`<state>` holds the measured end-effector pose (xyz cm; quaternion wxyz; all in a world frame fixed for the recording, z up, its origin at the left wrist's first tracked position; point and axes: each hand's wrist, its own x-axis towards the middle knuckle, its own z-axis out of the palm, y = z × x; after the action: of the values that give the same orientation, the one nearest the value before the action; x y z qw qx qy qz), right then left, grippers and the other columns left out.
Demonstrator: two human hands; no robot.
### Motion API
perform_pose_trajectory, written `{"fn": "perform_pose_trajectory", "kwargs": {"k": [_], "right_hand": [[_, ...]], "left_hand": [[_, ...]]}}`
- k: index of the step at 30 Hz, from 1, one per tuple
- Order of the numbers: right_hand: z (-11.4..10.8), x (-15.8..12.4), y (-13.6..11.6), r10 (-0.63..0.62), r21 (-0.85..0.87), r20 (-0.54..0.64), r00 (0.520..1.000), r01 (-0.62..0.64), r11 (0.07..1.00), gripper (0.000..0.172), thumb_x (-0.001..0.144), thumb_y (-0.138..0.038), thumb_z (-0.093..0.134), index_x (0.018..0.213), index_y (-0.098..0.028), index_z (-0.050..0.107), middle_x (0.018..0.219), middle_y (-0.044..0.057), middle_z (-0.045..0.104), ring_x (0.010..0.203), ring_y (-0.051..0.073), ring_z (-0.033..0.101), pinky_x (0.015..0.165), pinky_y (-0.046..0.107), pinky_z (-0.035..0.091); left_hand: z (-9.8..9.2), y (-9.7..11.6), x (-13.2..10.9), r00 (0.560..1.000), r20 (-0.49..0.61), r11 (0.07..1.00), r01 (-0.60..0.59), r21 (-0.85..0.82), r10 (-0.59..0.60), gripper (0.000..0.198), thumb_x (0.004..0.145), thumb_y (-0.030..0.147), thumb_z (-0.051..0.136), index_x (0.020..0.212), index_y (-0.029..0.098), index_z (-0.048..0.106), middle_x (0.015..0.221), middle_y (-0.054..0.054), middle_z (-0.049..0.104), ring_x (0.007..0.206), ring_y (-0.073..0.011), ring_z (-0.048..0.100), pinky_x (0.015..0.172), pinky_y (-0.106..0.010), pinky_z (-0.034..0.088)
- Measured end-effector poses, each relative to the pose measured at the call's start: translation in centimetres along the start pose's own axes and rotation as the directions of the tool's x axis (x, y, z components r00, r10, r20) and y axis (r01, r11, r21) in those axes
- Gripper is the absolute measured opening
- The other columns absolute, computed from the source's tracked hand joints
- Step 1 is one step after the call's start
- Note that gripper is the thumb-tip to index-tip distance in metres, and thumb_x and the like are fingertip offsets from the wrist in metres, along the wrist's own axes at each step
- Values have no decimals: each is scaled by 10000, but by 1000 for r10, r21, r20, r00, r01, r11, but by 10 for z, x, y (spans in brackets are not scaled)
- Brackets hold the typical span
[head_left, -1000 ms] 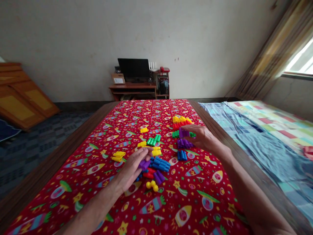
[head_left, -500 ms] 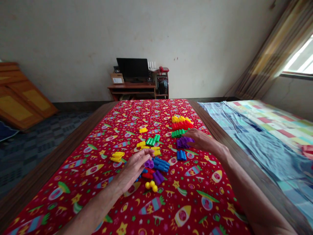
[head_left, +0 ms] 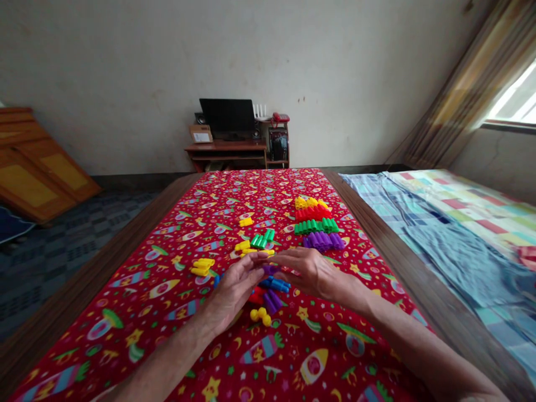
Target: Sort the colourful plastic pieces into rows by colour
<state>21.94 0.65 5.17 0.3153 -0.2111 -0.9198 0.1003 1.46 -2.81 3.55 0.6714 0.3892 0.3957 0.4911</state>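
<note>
My left hand is over a loose pile of plastic tube blocks, its thumb and fingers closed on a purple tube block. Fingers outstretched and thumb apart, my right hand reaches in from the right to the same block; whether it touches the block is hidden. Beneath the hands lie blue tube blocks, a red block and another purple block. Yellow ball-shaped pieces are just in front. Beyond my fingers sit green tubes and yellow tubes.
Rows of yellow, red, green and purple tubes lie at the right. More yellow tubes are at the left. A red patterned cloth covers the table. A bed stands to the right.
My right hand has moved left and nearer from the purple row to my left hand, uncovering the green and purple rows. The purple block in my left hand has shifted slightly right.
</note>
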Motion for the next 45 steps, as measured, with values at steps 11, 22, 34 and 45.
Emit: {"fn": "perform_pose_trajectory", "kwargs": {"k": [11, 22, 34, 45], "right_hand": [[9, -1, -4, 286, 175, -74, 955, -270, 947, 213, 928, -252, 543, 1094, -168, 646, 872, 52, 725, 662, 127, 644, 600, 217, 465], [0, -1, -9, 47, 62, -12, 999, -46, 997, 358, 924, -357, 580, 1216, -152, 549, 1076, 128, 671, 898, 192, 662, 732, 289, 521], [-6, 5, -24, -13, -170, 234, 972, 54, 984, 244, 945, -195, 498, 1168, -108, 548, 951, 130, 663, 890, 211, 605, 778, 338, 493], [-78, -20, 40, 258, -231, 59, 964, -238, 943, 257, 900, -238, 568, 1141, -154, 590, 1062, 119, 670, 925, 200, 621, 790, 319, 481]], "left_hand": [[3, 6, -4, 995, -98, 955, 29, 296, 0, 370, 702, 410, 782, 968, 172, 687, 850, -32, 707, 796, -177, 652, 671, -238, 496], [-3, 1, 1, 998, -59, 931, 7, 364, 15, 373, 723, 510, 739, 823, 153, 699, 625, 10, 591, 551, -97, 495, 495, -190, 369], [2, -2, 3, 1000, -18, 929, 22, 370, -17, 416, 653, 560, 765, 702, 156, 680, 538, 28, 514, 479, -92, 417, 454, -212, 300], [-9, 1, -1, 941, 305, 572, -331, 751, 144, 154, 735, 285, 747, 884, 251, 751, 907, -44, 715, 887, -227, 638, 825, -311, 477]]}}
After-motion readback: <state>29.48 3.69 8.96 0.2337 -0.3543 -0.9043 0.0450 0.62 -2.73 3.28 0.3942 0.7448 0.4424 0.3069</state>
